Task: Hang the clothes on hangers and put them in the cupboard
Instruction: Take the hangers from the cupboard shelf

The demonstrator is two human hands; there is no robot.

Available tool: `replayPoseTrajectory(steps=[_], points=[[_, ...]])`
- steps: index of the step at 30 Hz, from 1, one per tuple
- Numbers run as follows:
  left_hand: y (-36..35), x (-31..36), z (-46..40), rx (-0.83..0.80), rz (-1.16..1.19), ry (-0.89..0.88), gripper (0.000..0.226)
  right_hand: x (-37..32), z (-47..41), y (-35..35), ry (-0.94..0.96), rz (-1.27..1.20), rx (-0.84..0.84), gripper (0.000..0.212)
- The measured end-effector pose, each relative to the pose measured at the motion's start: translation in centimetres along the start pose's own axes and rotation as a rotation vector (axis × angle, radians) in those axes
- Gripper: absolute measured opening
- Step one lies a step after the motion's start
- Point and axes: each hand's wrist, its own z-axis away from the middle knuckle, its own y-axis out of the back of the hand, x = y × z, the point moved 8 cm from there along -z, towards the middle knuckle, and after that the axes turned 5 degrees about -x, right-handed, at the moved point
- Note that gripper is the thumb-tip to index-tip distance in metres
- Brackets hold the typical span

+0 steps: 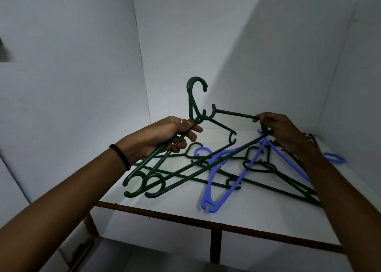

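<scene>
The left hand (pixel 165 135) is curled around the sloping arms of two dark green hangers (pixel 158 160), thumb on top and fingers wrapped beneath; a ring shows on one finger and a black band (pixel 120 157) circles the wrist; the two hangers are lifted off the shelf, their notched ends hanging low and near the camera, their hooks (pixel 195 92) rising above the hand against the back wall. The right hand (pixel 282 133) reaches in from the right with its fingers bent down and pinching the far end of the same green frames, where a thin green bar (pixel 235 113) runs across from the hook area to the fingertips; a ring shows on this hand too; exactly how many bars it grips cannot be told, because the fingers cover the joint. Below and between the hands a loose pile of hangers lies on the white shelf (pixel 237 214) of the cupboard; more dark green hangers (pixel 259 166) lie flat and tangled, and a blue hanger (pixel 226 181) lies across them with one notched end pointing toward the front edge; a second blue hanger (pixel 335 158) shows partly behind the right forearm, near the right wall. The shelf has a brown wooden front edge (pixel 185 220) with a dark upright support beneath it; pale cupboard walls (pixel 72 86) close in on the left, back and right.
</scene>
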Motion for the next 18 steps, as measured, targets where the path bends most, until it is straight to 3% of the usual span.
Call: replayPoseTrajectory(steps=[3,7,9,14,18], points=[[0.1,0.0,-0.4,0.065,0.066,-0.042,0.023,0.3,-0.6,0.1,-0.009,0.147,0.051,0.013],[2.3,0.3,0.0,0.218,0.117,-0.103,0.018,1.3,0.3,0.2,-0.143,0.369,0.219,0.029],[3.4,0.0,0.3,0.272,0.155,-0.11,0.017,0.6,2.3,-1.5,-0.183,0.429,0.222,0.026],[4.6,-2.5,0.6,0.349,0.177,-0.074,0.015,-0.6,8.1,-11.2,-0.32,0.595,-0.13,0.031],[4.1,-5.0,0.5,0.39,0.248,-0.071,0.015,-0.2,11.8,-18.9,-0.361,0.779,-0.331,0.078]])
